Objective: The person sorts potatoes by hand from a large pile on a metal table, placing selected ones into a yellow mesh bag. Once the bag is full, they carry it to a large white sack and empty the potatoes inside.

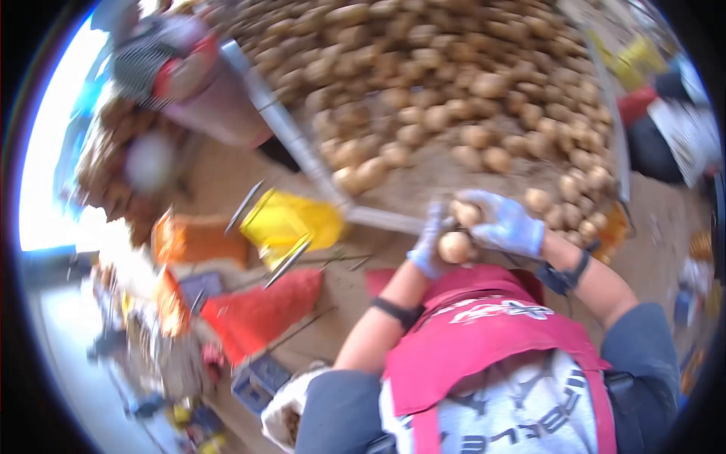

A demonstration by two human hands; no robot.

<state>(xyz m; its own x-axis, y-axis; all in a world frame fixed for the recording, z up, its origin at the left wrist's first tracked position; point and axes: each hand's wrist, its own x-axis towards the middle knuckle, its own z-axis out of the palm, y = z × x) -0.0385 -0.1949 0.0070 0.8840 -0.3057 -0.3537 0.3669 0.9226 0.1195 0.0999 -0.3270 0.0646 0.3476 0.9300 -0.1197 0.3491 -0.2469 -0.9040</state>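
Both my hands wear pale gloves and meet in front of the pink apron, at the near edge of a table with a raised metal rim (386, 219). Round tan potatoes (454, 247) lie between them. My left hand (431, 246) is curved around the lower one from the side. My right hand (508, 225) has its fingers wrapped round another potato (466, 214). Beyond my hands a large heap of potatoes (423, 83) covers much of the table, with a smaller group (578, 200) near its right rim. The picture is somewhat blurred.
A yellow bag (291, 223) hangs on a metal frame left of the table, with orange (198, 239) and red bags (265, 310) near it. A blue crate (259, 382) is on the floor. One person (204, 83) stands at the left, another (673, 125) at the right.
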